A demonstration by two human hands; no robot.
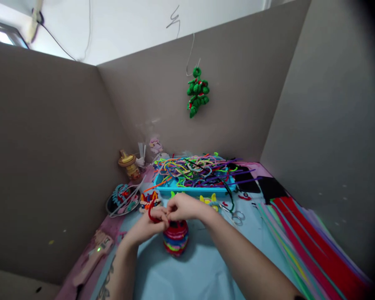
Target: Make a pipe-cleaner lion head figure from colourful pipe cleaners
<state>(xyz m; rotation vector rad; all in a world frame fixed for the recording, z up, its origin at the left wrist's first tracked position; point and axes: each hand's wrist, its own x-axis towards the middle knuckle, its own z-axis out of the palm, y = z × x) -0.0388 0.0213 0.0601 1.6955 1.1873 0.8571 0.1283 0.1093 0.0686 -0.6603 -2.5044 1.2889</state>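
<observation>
A rounded, rainbow-striped pipe-cleaner piece (176,241) stands on the blue cloth, red at its top and yellow and blue lower down. Just over its upper edge my two hands meet, fingertips close together. My left hand (150,225) is closed, pinching a red pipe cleaner (150,211) whose end loops up over the fingers. From the right, my right hand (185,207) comes in with thumb and fingers pinched together; what lies between them is hidden. Behind the hands sit an orange, white and blue pipe-cleaner figure (150,201) and a yellow one (209,201).
A blue tray (193,191) heaped with loose pipe cleaners stands at the back. Scissors (237,217) lie right of the hands. Bundled pipe cleaners (318,237) spread at right. At left are a bowl (112,211), a pink glue gun (92,258) and a lidded cup (130,166). Grey partitions enclose the table.
</observation>
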